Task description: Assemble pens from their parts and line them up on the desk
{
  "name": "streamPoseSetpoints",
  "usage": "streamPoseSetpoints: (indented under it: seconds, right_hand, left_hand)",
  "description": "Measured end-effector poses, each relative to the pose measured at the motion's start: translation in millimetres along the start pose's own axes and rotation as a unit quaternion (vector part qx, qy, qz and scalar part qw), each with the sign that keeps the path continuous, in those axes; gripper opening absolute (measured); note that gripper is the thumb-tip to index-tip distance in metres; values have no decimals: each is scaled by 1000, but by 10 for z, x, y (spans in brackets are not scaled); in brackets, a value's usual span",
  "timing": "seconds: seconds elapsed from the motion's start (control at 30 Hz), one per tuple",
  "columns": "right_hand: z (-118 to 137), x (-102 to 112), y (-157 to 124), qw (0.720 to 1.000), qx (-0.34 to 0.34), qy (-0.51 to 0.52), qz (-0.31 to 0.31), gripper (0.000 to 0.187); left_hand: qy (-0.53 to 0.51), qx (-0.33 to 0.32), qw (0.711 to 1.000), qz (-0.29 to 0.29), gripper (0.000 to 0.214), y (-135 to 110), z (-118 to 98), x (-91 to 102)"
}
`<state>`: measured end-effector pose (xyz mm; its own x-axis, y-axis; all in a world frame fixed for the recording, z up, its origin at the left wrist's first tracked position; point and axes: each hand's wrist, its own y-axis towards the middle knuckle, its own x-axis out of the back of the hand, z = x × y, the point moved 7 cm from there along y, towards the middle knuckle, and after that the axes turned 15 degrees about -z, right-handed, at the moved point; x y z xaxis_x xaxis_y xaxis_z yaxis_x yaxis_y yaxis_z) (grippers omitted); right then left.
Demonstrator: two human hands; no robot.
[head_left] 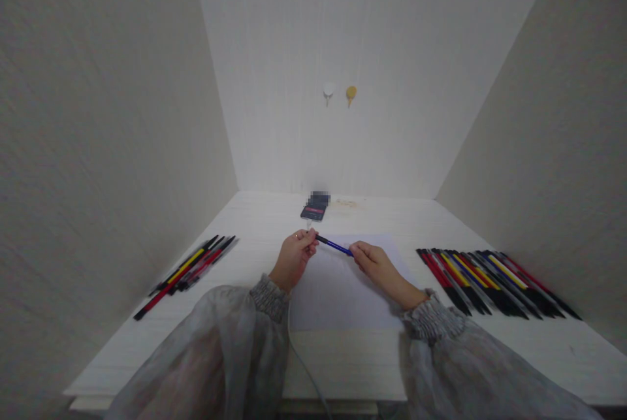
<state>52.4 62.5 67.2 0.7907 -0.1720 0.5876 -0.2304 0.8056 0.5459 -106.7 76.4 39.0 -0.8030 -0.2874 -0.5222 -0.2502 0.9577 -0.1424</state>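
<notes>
A blue pen (334, 246) is held between both hands above a white sheet of paper (343, 289). My left hand (295, 258) pinches the pen's dark far end with its fingers curled. My right hand (375, 262) grips the near end in closed fingers. Both wrists wear grey sheer sleeves with gathered cuffs.
Several pens (193, 266) in black, red and yellow lie grouped on the left of the white table (563, 348). A larger row of pens (494, 279) lies on the right. A dark phone (314, 211) rests at the back. Two wall hooks (339, 93) sit above. Walls close in both sides.
</notes>
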Motion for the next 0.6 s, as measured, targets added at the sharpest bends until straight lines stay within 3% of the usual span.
streamPoseSetpoints:
  seconds: [0.07, 0.13, 0.2, 0.3, 0.37, 0.53, 0.6]
  right_hand:
    - [8, 16, -5, 999, 19, -19, -18, 26]
    - [62, 57, -11, 994, 68, -63, -50, 32]
    - [137, 89, -22, 983, 126, -111, -71, 25]
    - [208, 107, -22, 973, 169, -142, -70, 20]
    - [201, 108, -6, 978, 155, -127, -57, 22]
    - [43, -8, 10, 997, 47, -46, 39, 38]
    - [36, 16, 20, 997, 51, -59, 16, 32]
  left_hand:
    - [-2, -6, 1000, -10, 25, 10, -9, 14]
    - [-6, -15, 1000, -20, 25, 21, -25, 30]
    - [-5, -16, 1000, -23, 25, 26, -30, 36]
    - [2, -13, 1000, -17, 25, 20, -24, 27]
    - [5, -13, 1000, -10, 23, 13, -23, 18]
    - [5, -4, 1000, 8, 20, 7, -5, 6]
    - [-1, -6, 1000, 5, 20, 10, -3, 10]
